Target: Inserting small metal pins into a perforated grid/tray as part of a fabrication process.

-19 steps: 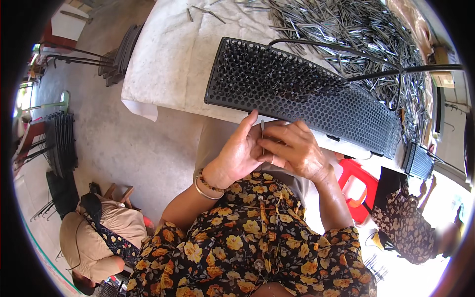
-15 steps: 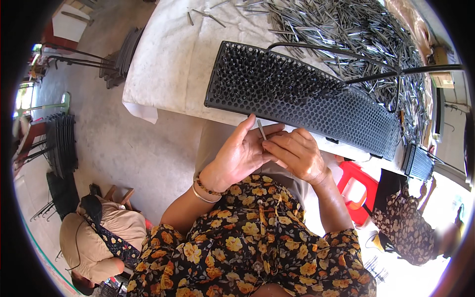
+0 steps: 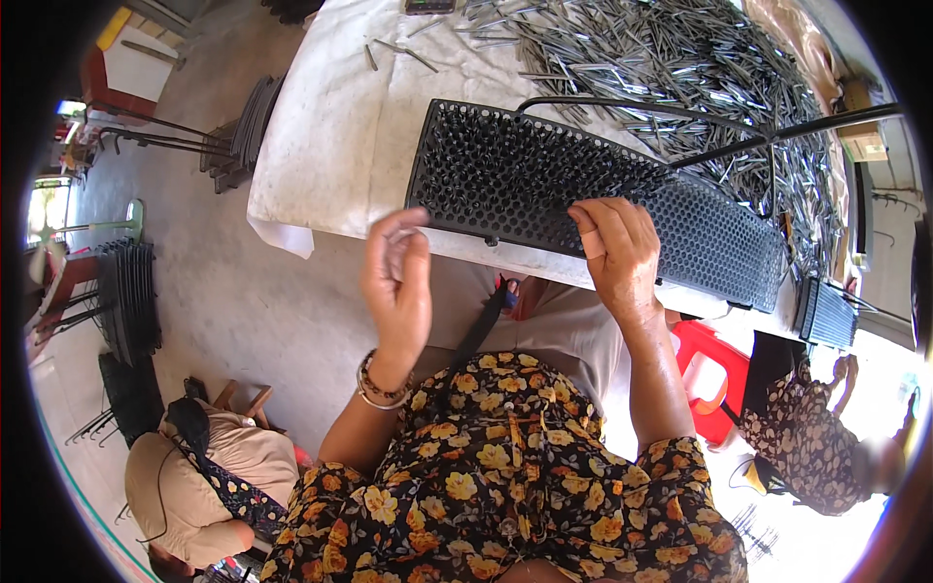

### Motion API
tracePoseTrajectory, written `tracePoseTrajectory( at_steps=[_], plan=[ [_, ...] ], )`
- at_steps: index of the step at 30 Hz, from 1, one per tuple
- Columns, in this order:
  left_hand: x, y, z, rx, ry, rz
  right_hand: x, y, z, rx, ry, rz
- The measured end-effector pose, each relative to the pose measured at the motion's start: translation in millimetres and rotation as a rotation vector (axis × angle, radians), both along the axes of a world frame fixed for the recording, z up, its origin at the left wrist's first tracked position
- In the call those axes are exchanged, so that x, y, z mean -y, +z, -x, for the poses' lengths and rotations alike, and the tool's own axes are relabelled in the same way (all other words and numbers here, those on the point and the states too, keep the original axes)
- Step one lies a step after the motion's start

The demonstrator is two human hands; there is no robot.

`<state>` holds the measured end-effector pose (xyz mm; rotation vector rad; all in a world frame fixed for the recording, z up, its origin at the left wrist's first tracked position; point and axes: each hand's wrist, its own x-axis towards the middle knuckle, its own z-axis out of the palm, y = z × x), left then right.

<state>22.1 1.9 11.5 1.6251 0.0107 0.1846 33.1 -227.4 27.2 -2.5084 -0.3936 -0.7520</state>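
Note:
A black perforated rack lies slantwise along the table's near edge. Thin dark metal pieces stand upright in the holes of its left part, while bare holes show toward the right. Over the rack's near side is my right hand, its fingers bent and pressed together; whatever they pinch is hidden. My left hand is raised beside the rack's left corner, thumb and fingers apart with nothing visible between them. Behind the rack, a big heap of loose thin metal pieces covers the far right of the table.
A white cloth covers the table. The rack's black metal handle reaches toward the right. A red plastic stool stands under the table's right side. People sit at lower left and right. More racks are stacked at the left.
My hands, together around a thin metal piece before, have separated. The left moved left, the right up over the rack. The metal piece no longer shows.

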Motion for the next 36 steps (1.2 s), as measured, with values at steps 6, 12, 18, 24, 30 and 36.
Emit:
tracePoseTrajectory(
  at_steps=[6, 12, 18, 24, 30, 36],
  plan=[
    [-8.8, -25.0, -42.2, 0.003, 0.062, -0.162, -12.0, 0.9, -3.8, -0.008, 0.030, 0.025],
    [0.8, -46.2, -56.7, -0.030, -0.024, -0.097, -20.1, 2.1, -6.4, -0.015, 0.005, 0.013],
    [7.7, -44.6, -58.4, -0.092, -0.044, 0.180, -16.2, -2.3, 2.9, -0.092, -0.037, -0.145],
    [3.5, -44.6, -62.2, -0.140, -0.014, 0.155, 67.4, -11.8, 20.9, 0.150, -0.375, 0.038],
    [11.0, -41.9, -66.6, -0.132, 0.019, 0.146, 258.9, -43.2, 121.2, 0.175, -1.132, 0.409],
    [10.2, -53.3, -70.2, -0.195, 0.080, 0.219, 278.2, -82.1, 123.3, 0.071, -1.180, -0.751]
  ],
)
